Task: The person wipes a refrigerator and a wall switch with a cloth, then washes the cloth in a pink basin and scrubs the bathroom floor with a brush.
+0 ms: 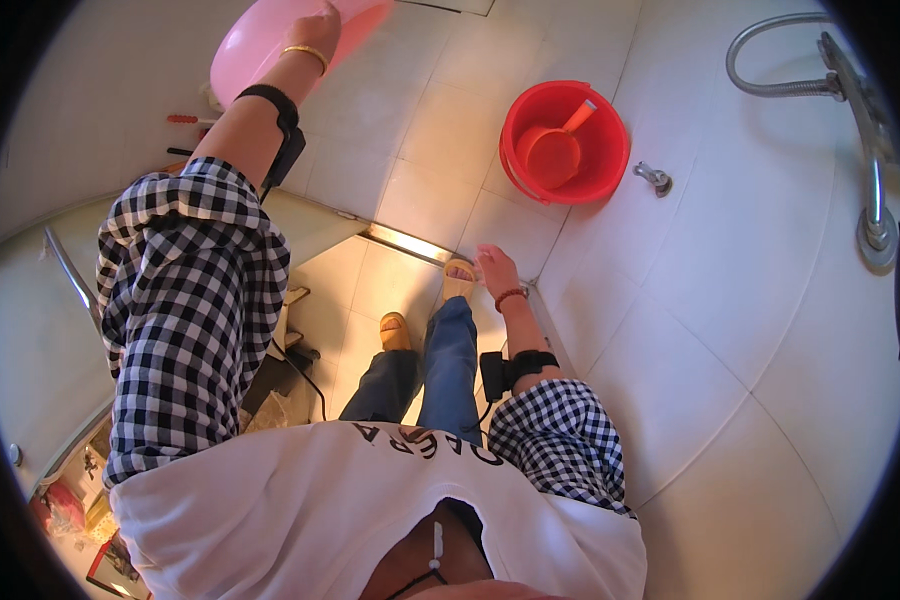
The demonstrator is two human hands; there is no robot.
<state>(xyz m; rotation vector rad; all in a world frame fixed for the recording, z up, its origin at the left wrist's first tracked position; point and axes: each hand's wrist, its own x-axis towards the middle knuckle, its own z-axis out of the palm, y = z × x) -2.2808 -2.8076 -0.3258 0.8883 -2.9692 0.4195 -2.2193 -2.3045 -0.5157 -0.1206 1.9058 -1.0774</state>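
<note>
My left hand (316, 31), with a gold bangle at its wrist, is closed on the rim of a pink plastic basin (251, 52) at the top left. The basin is tilted, and part of it lies past the top of the view. My right hand (495, 268), with a red bead bracelet, holds nothing and hangs near my forward foot, its fingers loosely apart. Ahead of it, a red plastic bucket (513, 101) stands on the tiled floor by the wall. An orange-red dipper (549, 157) lies inside the bucket, its handle pointing up and to the right.
A metal threshold (409, 241) crosses the floor before my yellow slippers (395, 332). On the right wall are a small tap (652, 178) and a shower mixer with a metal hose (787, 88). A curved glass door (22, 300) with a metal handle (73, 270) stands at left.
</note>
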